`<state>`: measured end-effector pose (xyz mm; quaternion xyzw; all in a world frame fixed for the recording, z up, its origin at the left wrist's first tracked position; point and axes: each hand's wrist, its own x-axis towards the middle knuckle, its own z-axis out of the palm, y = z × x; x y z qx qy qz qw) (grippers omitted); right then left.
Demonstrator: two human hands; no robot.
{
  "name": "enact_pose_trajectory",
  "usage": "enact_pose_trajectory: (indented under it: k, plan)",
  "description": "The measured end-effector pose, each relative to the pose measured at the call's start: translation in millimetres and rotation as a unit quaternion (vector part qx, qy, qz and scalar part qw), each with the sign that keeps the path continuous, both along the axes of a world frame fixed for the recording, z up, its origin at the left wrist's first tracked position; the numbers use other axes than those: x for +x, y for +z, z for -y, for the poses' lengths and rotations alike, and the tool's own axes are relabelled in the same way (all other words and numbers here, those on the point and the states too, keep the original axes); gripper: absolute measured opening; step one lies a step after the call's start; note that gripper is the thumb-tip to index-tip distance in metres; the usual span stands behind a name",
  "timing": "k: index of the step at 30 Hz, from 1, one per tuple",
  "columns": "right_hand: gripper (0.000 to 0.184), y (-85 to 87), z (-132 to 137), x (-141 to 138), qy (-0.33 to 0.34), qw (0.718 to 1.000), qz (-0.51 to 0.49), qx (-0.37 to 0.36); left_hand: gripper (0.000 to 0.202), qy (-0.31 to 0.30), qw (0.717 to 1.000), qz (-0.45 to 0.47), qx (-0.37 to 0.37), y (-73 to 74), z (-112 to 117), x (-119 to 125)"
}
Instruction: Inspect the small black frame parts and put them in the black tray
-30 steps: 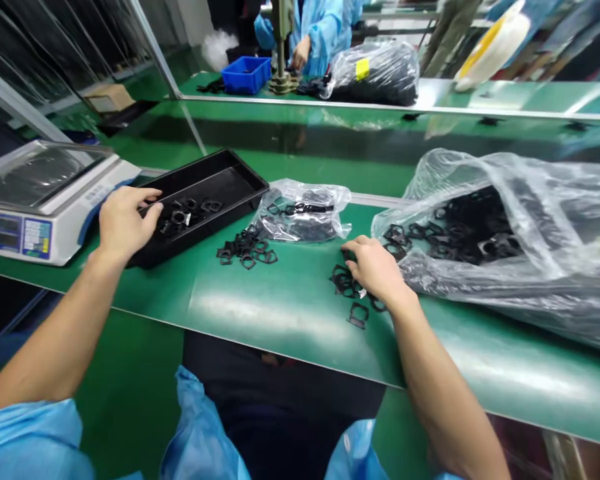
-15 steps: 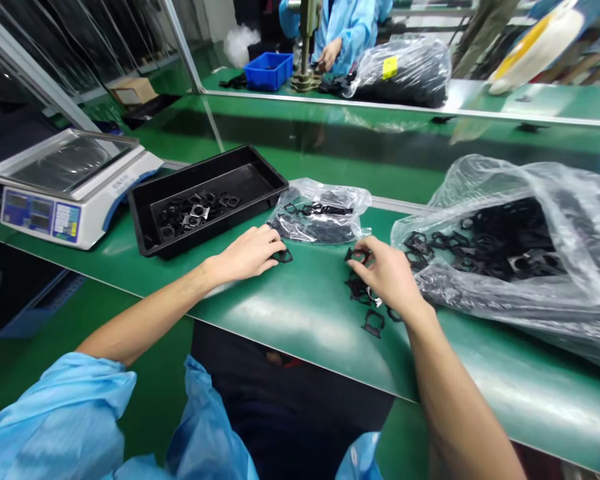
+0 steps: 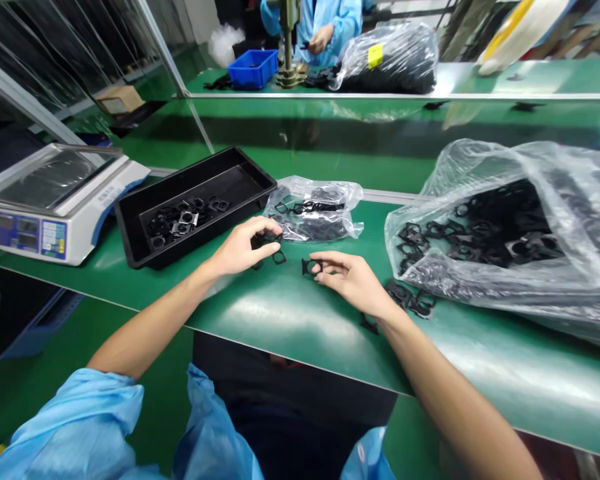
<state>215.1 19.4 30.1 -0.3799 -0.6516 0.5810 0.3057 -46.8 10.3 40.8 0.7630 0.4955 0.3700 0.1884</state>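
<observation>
My left hand (image 3: 243, 248) rests on a small heap of black plastic frames (image 3: 273, 248) on the green table, its fingers curled around some of them. My right hand (image 3: 353, 280) pinches one black frame (image 3: 311, 267) at the fingertips, just right of the left hand. More loose frames (image 3: 413, 301) lie beside my right wrist. A black tray (image 3: 145, 257) with several frames stands left of my left hand. A small clear bag (image 3: 315, 210) of frames lies just behind both hands.
A large clear bag (image 3: 530, 220) full of black frames fills the right side. A weighing scale (image 3: 50, 200) stands at the far left. Across the far bench a person in a blue coat (image 3: 325, 30) works by a blue bin (image 3: 253, 67) and a dark bag (image 3: 395, 63).
My left hand left the tray and came right onto the heap of frames. My right hand lifted one frame from the pile by the large bag and carried it left.
</observation>
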Motion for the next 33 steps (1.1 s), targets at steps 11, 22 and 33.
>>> enact_pose_trajectory:
  k: [11,22,33]
  plan:
    - [0.019,5.6,-4.6,8.2,-0.071,0.997,0.002,0.034,0.02,-0.058,0.99,0.12,0.045,-19.3,-9.2,70.1]
    - [0.029,-5.2,5.5,2.9,-0.027,0.871,0.363,0.328,0.019,-0.006,0.992,0.078,0.096,-38.2,-8.0,57.6]
    - [0.031,-18.8,13.2,-11.5,0.038,0.882,0.334,0.33,0.019,-0.006,0.991,0.086,0.101,-40.8,-9.9,55.5]
